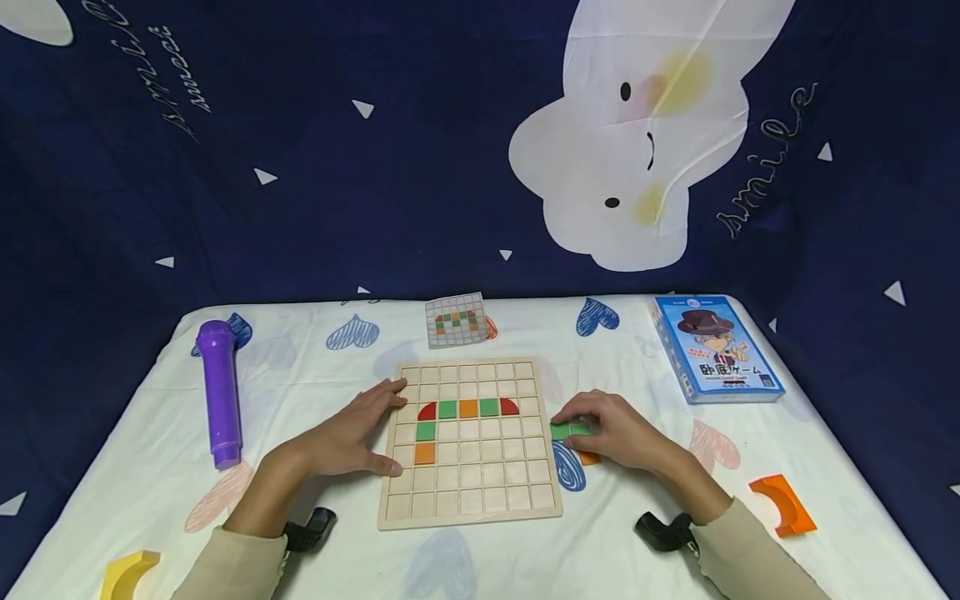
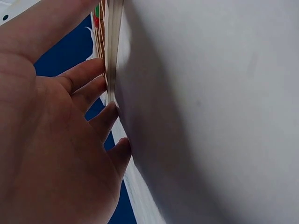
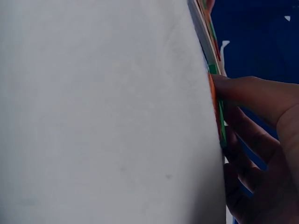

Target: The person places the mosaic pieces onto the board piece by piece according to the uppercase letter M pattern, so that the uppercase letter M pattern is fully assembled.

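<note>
A square wooden grid board lies on the cloth-covered table. One row holds red quarter-round, green and orange tiles, with a green tile and an orange tile below its left end. My left hand rests along the board's left edge, fingers spread and thumb lower down. Beside the board's right edge, my right hand pinches a green tile between thumb and fingertips. Another green tile sits against it, partly under the hand. An orange tile shows below the palm.
A small pattern card lies behind the board. At the left are a purple microphone-shaped toy and a yellow curved block. To the right lie a blue game box and an orange arch block. A dark blue curtain hangs behind.
</note>
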### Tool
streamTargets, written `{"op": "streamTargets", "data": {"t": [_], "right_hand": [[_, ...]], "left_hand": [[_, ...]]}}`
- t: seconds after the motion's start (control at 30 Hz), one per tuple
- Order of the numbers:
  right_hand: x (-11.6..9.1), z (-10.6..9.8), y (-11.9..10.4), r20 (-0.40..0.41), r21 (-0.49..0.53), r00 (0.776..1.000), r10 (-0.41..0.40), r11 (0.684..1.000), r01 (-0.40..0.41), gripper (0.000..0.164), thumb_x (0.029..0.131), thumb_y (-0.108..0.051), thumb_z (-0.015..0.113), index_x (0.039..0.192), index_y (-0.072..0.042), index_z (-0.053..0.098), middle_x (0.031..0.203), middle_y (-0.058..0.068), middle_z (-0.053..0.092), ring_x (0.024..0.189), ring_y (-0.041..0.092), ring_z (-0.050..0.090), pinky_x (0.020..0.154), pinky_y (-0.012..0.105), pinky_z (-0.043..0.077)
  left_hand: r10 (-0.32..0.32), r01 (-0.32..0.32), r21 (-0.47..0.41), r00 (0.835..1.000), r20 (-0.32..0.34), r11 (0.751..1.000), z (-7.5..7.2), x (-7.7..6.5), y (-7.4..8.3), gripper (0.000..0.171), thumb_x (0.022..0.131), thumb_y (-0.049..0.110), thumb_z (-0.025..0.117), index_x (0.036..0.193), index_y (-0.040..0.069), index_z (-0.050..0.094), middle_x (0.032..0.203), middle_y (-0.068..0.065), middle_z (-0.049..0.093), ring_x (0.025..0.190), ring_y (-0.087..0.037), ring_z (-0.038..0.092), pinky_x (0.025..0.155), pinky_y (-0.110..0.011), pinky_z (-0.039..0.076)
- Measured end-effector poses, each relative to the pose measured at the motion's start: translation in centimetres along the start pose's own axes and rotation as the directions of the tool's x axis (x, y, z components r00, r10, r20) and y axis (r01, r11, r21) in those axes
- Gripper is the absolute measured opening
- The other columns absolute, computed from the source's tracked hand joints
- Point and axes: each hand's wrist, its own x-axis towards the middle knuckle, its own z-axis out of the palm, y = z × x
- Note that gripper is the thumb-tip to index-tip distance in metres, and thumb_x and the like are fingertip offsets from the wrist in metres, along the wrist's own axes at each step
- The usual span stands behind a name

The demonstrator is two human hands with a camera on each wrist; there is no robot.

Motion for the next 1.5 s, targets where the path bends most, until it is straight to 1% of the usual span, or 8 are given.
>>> {"op": "streamTargets", "data": {"t": [0.2, 0.4, 0.63, 0.87, 0.97, 1.1, 1.23, 1.5], "right_hand": [[0.1, -0.5, -0.2, 0.006, 0.003, 1.000, -0.007, 1.000, 0.007, 0.027, 0.085, -0.019, 0.082, 0.111, -0.024, 0.077, 0.111, -0.011, 0.076, 0.105, 0.005, 0.065, 0.097, 0.026, 0.052], [0.3, -1.3, -0.6, -0.004, 0.023, 1.000, -0.003, 1.000, 0.003, 0.026, 0.085, -0.018, 0.082, 0.110, -0.024, 0.077, 0.109, -0.009, 0.076, 0.096, 0.004, 0.063, 0.084, 0.022, 0.052], [0.8, -1.5, -1.2, -0.003, 0.087, 1.000, -0.019, 0.996, 0.020, 0.025, 0.087, -0.012, 0.080, 0.110, -0.019, 0.076, 0.109, -0.003, 0.076, 0.090, 0.006, 0.067, 0.076, 0.021, 0.059], [1.4, -0.8, -2.0, -0.001, 0.105, 0.999, -0.051, 0.993, 0.050, 0.022, 0.087, -0.009, 0.078, 0.108, -0.018, 0.078, 0.114, -0.001, 0.076, 0.101, 0.007, 0.068, 0.081, 0.021, 0.060], [1.8, -0.2, -2.2, 0.008, 0.101, 0.998, -0.060, 0.993, 0.059, 0.020, 0.088, -0.010, 0.078, 0.107, -0.016, 0.079, 0.115, 0.000, 0.076, 0.106, 0.011, 0.069, 0.081, 0.021, 0.060], [2.4, 0.7, -2.5, 0.001, 0.097, 0.995, -0.102, 0.990, 0.101, 0.017, 0.088, -0.011, 0.078, 0.104, -0.015, 0.081, 0.115, 0.002, 0.076, 0.109, 0.018, 0.071, 0.081, 0.022, 0.061], [3.0, 1.7, -3.1, -0.012, 0.103, 0.989, -0.146, 0.984, 0.147, 0.016, 0.087, -0.008, 0.078, 0.101, -0.014, 0.082, 0.114, 0.000, 0.077, 0.111, 0.018, 0.070, 0.081, 0.022, 0.061], [4.4, 3.6, -4.8, 0.009, 0.107, 0.988, -0.155, 0.982, 0.153, 0.016, 0.087, -0.007, 0.078, 0.101, -0.012, 0.082, 0.113, -0.003, 0.076, 0.115, 0.017, 0.069, 0.096, 0.024, 0.059]], "left_hand": [[-0.005, 0.005, -0.003, 1.000, 0.009, 1.000, 0.0, 0.1, 0.0, 0.093, 0.071, 0.046, 0.089, 0.143, 0.005, 0.046, 0.171, -0.012, 0.023, 0.159, -0.043, 0.013, 0.126, -0.068, 0.015], [-0.009, 0.009, -0.002, 1.000, 0.008, 1.000, 0.0, 0.1, 0.0, 0.093, 0.071, 0.046, 0.089, 0.143, 0.005, 0.047, 0.171, -0.011, 0.023, 0.159, -0.043, 0.013, 0.127, -0.068, 0.015], [-0.013, 0.013, -0.001, 1.000, 0.008, 1.000, -0.1, 0.0, 0.2, 0.093, 0.071, 0.046, 0.090, 0.143, 0.005, 0.047, 0.171, -0.011, 0.023, 0.159, -0.043, 0.013, 0.126, -0.069, 0.016], [-0.013, 0.014, -0.006, 1.000, 0.007, 1.000, -0.2, -0.1, 0.4, 0.092, 0.071, 0.044, 0.090, 0.142, 0.005, 0.047, 0.171, -0.011, 0.023, 0.159, -0.043, 0.014, 0.126, -0.069, 0.018], [-0.020, 0.020, -0.005, 1.000, 0.007, 1.000, -0.1, -0.1, 0.3, 0.092, 0.070, 0.045, 0.090, 0.142, 0.006, 0.048, 0.171, -0.010, 0.023, 0.159, -0.043, 0.014, 0.126, -0.069, 0.018], [-0.026, 0.026, -0.002, 1.000, 0.007, 1.000, 0.0, 0.0, 0.1, 0.092, 0.070, 0.046, 0.090, 0.143, 0.007, 0.048, 0.171, -0.009, 0.023, 0.160, -0.042, 0.013, 0.126, -0.069, 0.018], [-0.021, 0.021, 0.000, 1.000, 0.004, 1.000, 0.1, 0.0, 0.0, 0.092, 0.070, 0.046, 0.089, 0.142, 0.007, 0.048, 0.171, -0.009, 0.023, 0.160, -0.042, 0.014, 0.126, -0.069, 0.018], [-0.020, 0.020, -0.001, 1.000, 0.007, 1.000, 0.0, 0.1, 0.0, 0.093, 0.071, 0.047, 0.089, 0.143, 0.007, 0.047, 0.171, -0.010, 0.023, 0.160, -0.043, 0.013, 0.126, -0.069, 0.017]]}}
